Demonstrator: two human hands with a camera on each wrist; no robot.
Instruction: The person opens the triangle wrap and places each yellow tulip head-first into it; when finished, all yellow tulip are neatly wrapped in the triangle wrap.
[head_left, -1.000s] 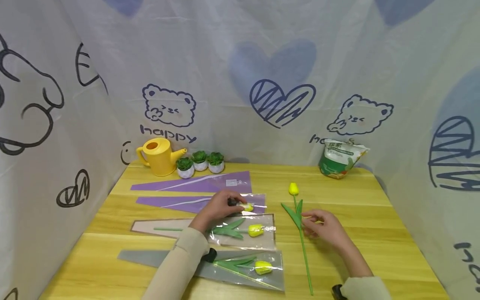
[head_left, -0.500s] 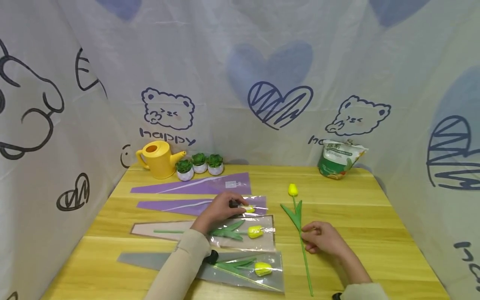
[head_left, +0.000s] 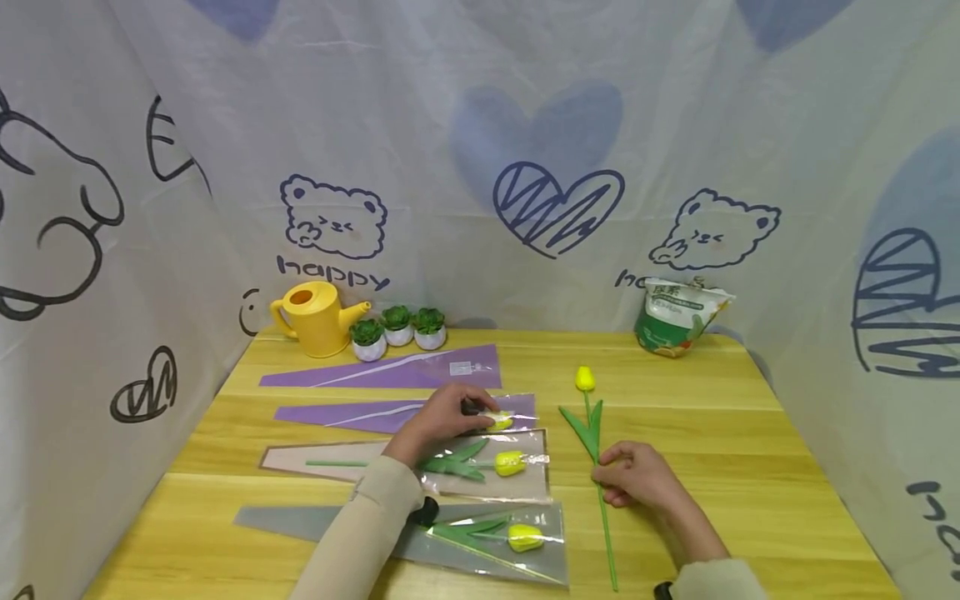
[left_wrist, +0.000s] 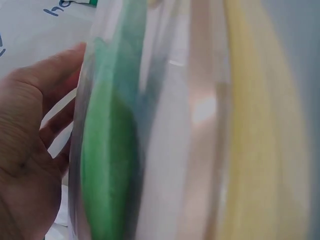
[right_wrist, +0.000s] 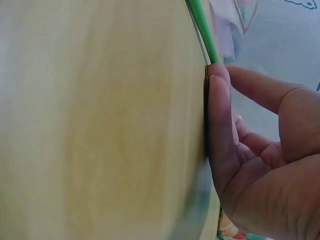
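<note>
A yellow tulip (head_left: 584, 379) with green leaves lies on the wooden table, its stem pointing toward the front. My right hand (head_left: 640, 477) pinches its green stem (right_wrist: 202, 30) between thumb and index finger. At the lower purple flower sleeve (head_left: 330, 413), my left hand (head_left: 453, 412) bends its fingers and thumb over the clear end and pinches there. A yellow bud (head_left: 500, 421) shows by its thumb; the rest is hidden under the hand. Nearer the front lie a pinkish sleeve (head_left: 288, 458) and a grey sleeve (head_left: 288, 518), each with a yellow tulip inside.
Another purple sleeve (head_left: 382, 370) lies behind, flat on the table. At the back left stand a yellow watering can (head_left: 315, 321) and three small potted succulents (head_left: 398, 326). A green-and-white bag (head_left: 678, 317) stands at the back right. A printed curtain (head_left: 450, 125) surrounds the table.
My right hand has moved slightly toward the front and left, from beside the leaves to the stem, and now pinches it. The lower purple sleeve has shifted slightly right with my left hand.
</note>
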